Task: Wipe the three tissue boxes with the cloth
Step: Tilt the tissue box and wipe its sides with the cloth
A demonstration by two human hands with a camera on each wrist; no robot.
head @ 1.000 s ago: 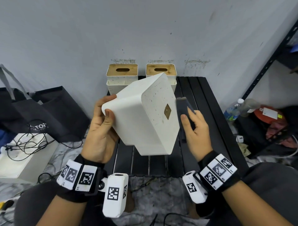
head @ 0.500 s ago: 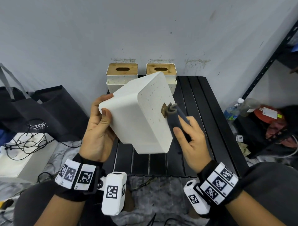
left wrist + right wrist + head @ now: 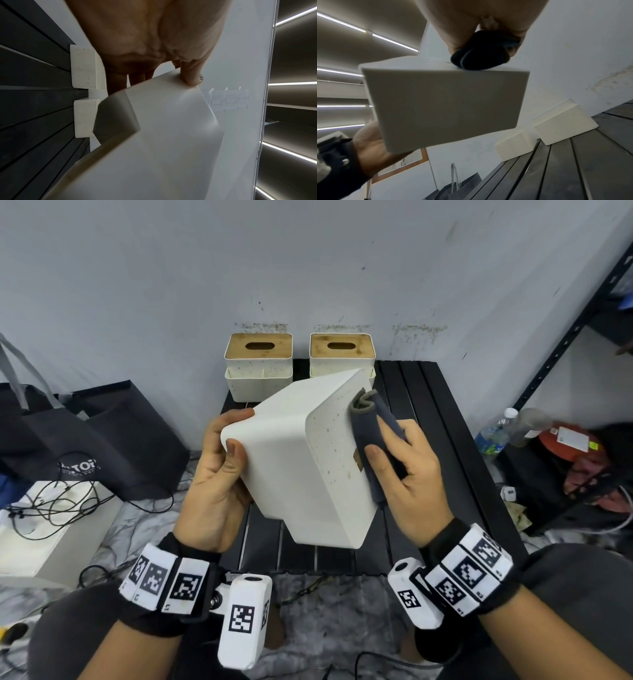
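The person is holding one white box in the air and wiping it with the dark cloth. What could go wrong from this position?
1. The left hand alone carries the tilted tissue box above the black table; pressure from the cloth in the right hand could perhaps push it loose.
2. It hangs close to the two boxes by the wall; a wide stroke might knock them.

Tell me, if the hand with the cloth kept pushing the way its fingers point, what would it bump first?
Probably the right tissue box standing at the back of the table. The right hand points up along the held box, pressing the cloth. Depth is uncertain.
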